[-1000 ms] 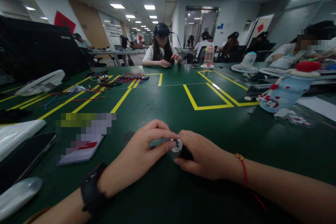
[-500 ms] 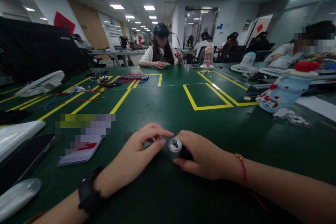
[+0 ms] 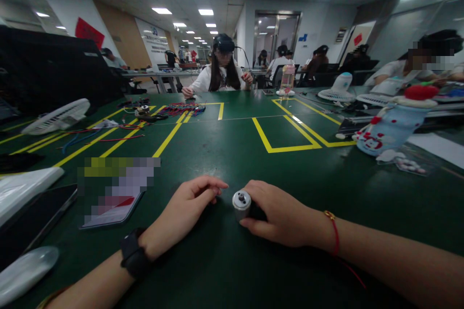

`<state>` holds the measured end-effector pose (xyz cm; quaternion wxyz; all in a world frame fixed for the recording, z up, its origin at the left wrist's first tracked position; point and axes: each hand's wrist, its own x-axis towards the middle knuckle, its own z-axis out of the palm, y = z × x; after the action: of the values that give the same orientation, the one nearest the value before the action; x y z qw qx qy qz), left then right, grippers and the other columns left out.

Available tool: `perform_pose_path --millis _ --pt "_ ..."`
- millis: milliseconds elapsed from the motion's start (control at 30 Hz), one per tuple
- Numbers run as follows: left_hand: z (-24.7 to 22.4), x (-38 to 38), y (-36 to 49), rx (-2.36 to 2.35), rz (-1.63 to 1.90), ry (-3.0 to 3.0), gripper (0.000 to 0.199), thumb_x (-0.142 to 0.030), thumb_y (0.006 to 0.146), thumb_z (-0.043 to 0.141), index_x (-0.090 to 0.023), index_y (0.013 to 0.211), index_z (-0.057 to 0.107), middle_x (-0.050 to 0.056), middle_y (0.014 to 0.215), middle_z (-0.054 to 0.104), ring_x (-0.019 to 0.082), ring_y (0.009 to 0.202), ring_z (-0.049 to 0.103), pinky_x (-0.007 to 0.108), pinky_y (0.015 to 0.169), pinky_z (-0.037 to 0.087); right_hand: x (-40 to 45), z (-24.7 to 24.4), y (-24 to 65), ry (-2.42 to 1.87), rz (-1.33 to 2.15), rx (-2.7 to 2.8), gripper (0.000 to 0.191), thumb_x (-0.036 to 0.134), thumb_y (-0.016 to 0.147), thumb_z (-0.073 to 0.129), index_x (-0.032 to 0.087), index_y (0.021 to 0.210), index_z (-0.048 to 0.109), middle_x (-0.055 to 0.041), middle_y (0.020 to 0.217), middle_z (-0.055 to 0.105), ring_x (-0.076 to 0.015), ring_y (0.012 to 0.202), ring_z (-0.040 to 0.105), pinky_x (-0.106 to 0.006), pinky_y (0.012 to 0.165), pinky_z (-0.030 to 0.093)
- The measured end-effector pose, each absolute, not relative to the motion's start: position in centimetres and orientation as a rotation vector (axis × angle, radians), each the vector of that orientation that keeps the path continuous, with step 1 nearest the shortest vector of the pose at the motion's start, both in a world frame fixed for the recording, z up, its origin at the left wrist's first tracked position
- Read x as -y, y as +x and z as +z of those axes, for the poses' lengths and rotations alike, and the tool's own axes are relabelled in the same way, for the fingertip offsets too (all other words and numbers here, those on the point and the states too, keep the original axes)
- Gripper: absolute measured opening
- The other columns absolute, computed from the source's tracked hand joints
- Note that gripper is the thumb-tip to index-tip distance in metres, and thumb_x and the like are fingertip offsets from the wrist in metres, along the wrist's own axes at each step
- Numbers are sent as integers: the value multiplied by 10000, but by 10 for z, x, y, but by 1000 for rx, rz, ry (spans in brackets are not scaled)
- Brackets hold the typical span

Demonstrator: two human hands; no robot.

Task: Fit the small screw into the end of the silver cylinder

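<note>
My right hand (image 3: 277,212) is wrapped around a small cylindrical metal motor (image 3: 241,200), which stands on end on the green table with its short shaft and holed end face up. Its lower part and far side are covered by my fingers. To the left of the motor, a small gap away, is my left hand (image 3: 192,203). Its thumb and fingers are drawn together, the index finger pointing toward the motor; whether anything small is between them cannot be made out.
A phone (image 3: 126,203) lies left of my left hand, with a computer mouse (image 3: 29,270) nearer. Wires (image 3: 184,108) and a white fan (image 3: 58,116) are farther left. On the right stands a blue bottle (image 3: 393,125). Across the table sits a person (image 3: 224,72). Yellow tape (image 3: 295,148) marks the tabletop.
My left hand has drawn back to the left, away from the motor, and its fingers have come closer together. My right hand and the motor stay put. The person opposite has moved a hand toward the wires.
</note>
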<state>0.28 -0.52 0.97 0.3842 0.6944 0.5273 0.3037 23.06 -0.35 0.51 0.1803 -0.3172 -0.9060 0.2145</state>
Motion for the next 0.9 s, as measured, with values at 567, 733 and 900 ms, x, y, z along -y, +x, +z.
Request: perform_pose_path --millis 567,733,900 --pt "11 4 -4 -1234 665 1880 201 -216 904 478 -216 1008 650 22 953 659 192 888 617 328 811 485 4 6 232 -905 600 2577 273 290 829 629 164 1057 545 -78 981 580 -204 842 506 -347 767 424" --pt "10 3 -4 -1205 626 1951 186 -230 909 489 -211 993 654 29 972 644 192 884 598 333 810 489 3 6 232 -890 607 2570 276 276 829 629 159 1064 545 -80 982 580 -203 847 504 -347 773 422" --pt "10 5 -2 -1204 626 1918 187 -258 924 493 -205 1008 652 31 955 641 196 877 600 335 802 491 3 5 231 -908 593 2578 265 274 824 631 155 1044 544 -78 977 576 -204 847 501 -348 774 423"
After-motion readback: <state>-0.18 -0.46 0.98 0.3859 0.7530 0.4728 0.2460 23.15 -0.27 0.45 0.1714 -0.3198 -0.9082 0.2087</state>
